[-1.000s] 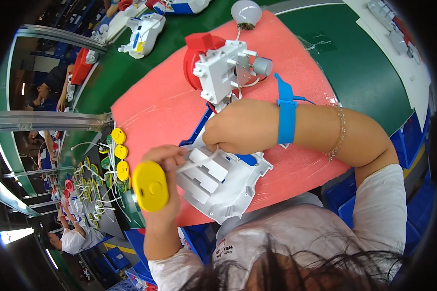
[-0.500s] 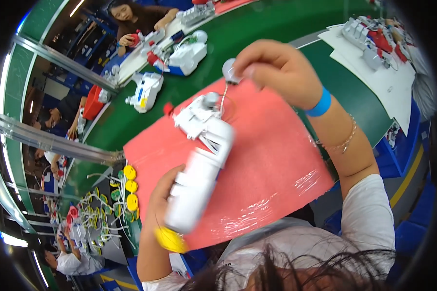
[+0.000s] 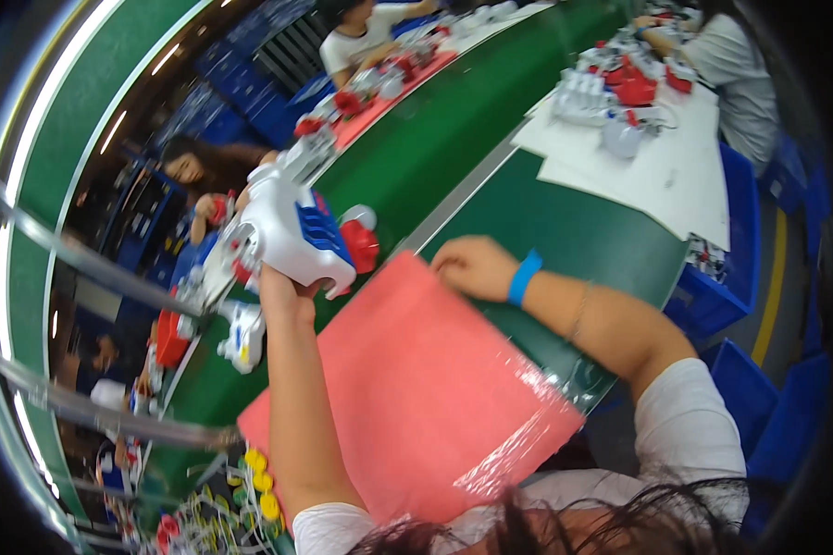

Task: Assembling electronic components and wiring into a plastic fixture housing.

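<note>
Stretched out to the far left, my left hand [image 3: 289, 294] grips a white plastic housing [image 3: 282, 222] with a blue ribbed panel, holding it from below over the green belt. The housing hides most of my fingers. At the far corner of the pink-red sheet [image 3: 416, 379], my right hand [image 3: 472, 266] is low with its fingers curled in. Its fingertips are hidden, so I cannot tell whether anything is in them. Right behind the housing stands a red part with a grey round piece [image 3: 359, 236]. A smaller white assembly [image 3: 242, 338] lies on the belt nearby.
The green belt [image 3: 463, 120] runs diagonally past the far side. White sheets [image 3: 611, 190] with red and white assemblies [image 3: 625, 88] lie at the right, above a blue bin [image 3: 722, 277]. Yellow round parts with wires [image 3: 262, 481] sit lower left. Several co-workers sit around the belt.
My left hand has carried the white housing from over the pink-red sheet out to the far left, over the belt. My right hand has come down; the round grey-white piece no longer shows there.
</note>
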{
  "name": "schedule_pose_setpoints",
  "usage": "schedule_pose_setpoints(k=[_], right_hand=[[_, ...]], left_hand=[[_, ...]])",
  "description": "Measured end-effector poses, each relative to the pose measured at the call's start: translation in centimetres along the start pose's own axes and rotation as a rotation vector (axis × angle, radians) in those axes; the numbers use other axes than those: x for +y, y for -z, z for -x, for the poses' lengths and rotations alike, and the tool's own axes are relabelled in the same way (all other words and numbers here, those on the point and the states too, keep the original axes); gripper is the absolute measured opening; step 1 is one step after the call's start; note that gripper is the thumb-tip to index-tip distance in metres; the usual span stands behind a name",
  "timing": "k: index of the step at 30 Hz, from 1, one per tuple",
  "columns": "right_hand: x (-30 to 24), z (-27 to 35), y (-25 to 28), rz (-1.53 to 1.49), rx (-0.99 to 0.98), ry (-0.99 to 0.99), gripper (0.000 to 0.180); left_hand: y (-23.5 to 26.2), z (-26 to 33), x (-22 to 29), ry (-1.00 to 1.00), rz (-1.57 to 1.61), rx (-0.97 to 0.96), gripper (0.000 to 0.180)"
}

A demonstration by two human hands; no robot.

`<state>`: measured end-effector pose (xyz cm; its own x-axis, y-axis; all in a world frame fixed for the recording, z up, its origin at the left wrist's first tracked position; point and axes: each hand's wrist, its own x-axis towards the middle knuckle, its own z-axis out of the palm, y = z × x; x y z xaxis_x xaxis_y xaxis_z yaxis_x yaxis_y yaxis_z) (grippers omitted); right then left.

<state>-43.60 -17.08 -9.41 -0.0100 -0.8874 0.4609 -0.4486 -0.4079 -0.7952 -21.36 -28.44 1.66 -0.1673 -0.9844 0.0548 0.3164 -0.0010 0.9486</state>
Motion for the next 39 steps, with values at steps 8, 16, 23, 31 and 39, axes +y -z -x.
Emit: schedule_pose_setpoints(k=[8, 16, 23, 31, 39], right_hand=[[-0.9, 1.2, -0.9, -0.016, -0.124, 0.132, 0.016], [-0.1, 0.7, -0.8, -0.098, -0.113, 0.088, 0.017], [0.6, 0.4, -0.3, 0.042, -0.162, -0.009, 0.02], [0.6, 0.8, -0.1, 0.034, -0.184, 0.12, 0.022], [0.4, 0.9, 0.7, 0.153, -0.179, 0.138, 0.021]], left_hand=[[-10.0, -11.4, -5.9, -0.135, -0.23, 0.261, 0.038], [-16.8, -13.7, -10.6, -0.329, -0.87, 0.348, 0.071], [-17.8, -13.0, -14.9, -0.605, -1.36, 0.087, 0.085], [-15.5, -11.7, -9.0, -1.106, -1.271, -0.117, 0.067], [3.4, 2.5, 2.1, -0.901, -1.913, -0.194, 0.048]])
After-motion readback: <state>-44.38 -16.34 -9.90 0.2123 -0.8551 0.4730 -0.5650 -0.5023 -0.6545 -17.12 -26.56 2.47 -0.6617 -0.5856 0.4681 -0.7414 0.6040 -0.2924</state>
